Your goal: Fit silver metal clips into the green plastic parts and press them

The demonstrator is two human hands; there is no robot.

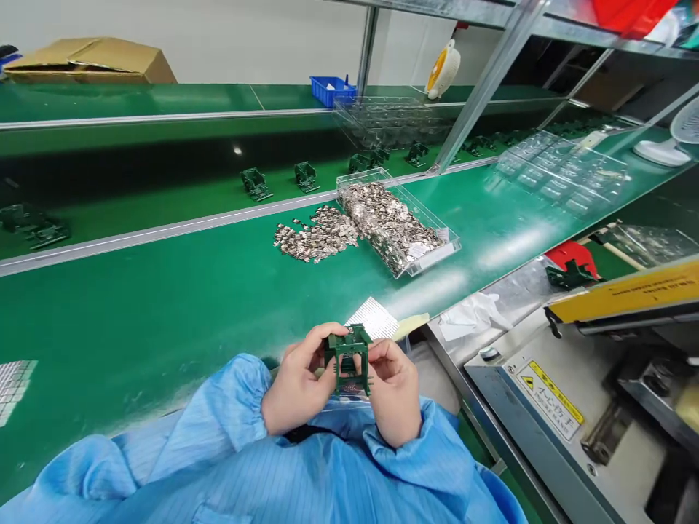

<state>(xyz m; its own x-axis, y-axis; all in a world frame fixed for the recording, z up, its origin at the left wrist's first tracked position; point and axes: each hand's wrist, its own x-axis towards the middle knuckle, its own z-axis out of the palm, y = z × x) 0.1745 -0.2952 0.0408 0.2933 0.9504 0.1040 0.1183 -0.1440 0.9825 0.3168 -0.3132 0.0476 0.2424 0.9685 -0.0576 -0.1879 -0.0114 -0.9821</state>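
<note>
Close to my body, I hold a dark green plastic frame (349, 342) with an open middle. My left hand (303, 378) grips its left side, with the thumb in front. My right hand (394, 386) has its fingers closed on the right side; whether a small part is pinched there too is hidden. Beyond my hands, a white lined sheet (374, 319) lies at the table edge. Farther off, a heap of small silvery metal pieces (317, 236) is spread on the green table (180, 313), beside a clear plastic box (437, 255) full of similar pieces.
Several green frames (306, 176) stand along the dark belt (164, 167) behind the table's metal rail. A machine (546, 407) with a yellow hand-warning label stands close on my right. Clear trays (562, 175) lie at the far right. A metal post (480, 87) rises behind the box.
</note>
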